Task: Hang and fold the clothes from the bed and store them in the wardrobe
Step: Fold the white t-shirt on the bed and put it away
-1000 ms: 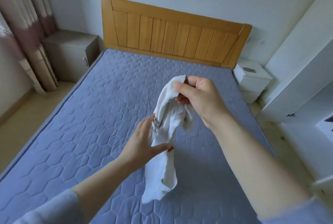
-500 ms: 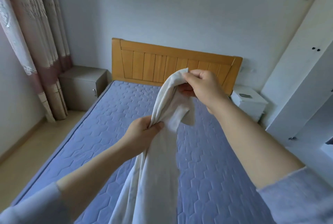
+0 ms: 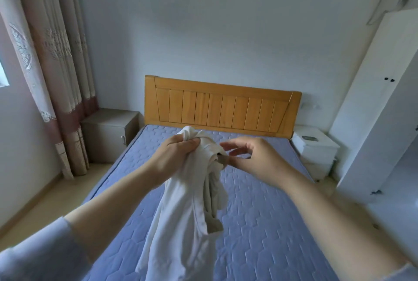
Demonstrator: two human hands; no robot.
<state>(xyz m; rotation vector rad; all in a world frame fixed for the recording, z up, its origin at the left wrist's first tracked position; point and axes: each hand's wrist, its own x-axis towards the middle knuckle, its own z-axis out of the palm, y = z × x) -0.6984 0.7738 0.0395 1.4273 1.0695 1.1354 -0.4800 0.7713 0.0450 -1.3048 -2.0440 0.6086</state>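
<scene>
White garment (image 3: 181,201) hangs over the blue bed (image 3: 260,212). My left hand (image 3: 178,154) squeezes its bunched top tight. My right hand (image 3: 253,158) touches its edge with curled fingers; I cannot tell if it pinches.

Bed (image 3: 117,167), blue quilted mattress (image 3: 260,201), slatted wooden headboard (image 3: 222,108), against white wall (image 3: 226,31)

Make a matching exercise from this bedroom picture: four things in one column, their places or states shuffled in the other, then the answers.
Things
1. white garment
2. left hand
3. grey nightstand
4. white nightstand

Places or states
A. next to the wardrobe
B. hanging over the mattress
C. beside the curtain
D. gripping bunched fabric

Pairs: 1-B, 2-D, 3-C, 4-A.
</scene>
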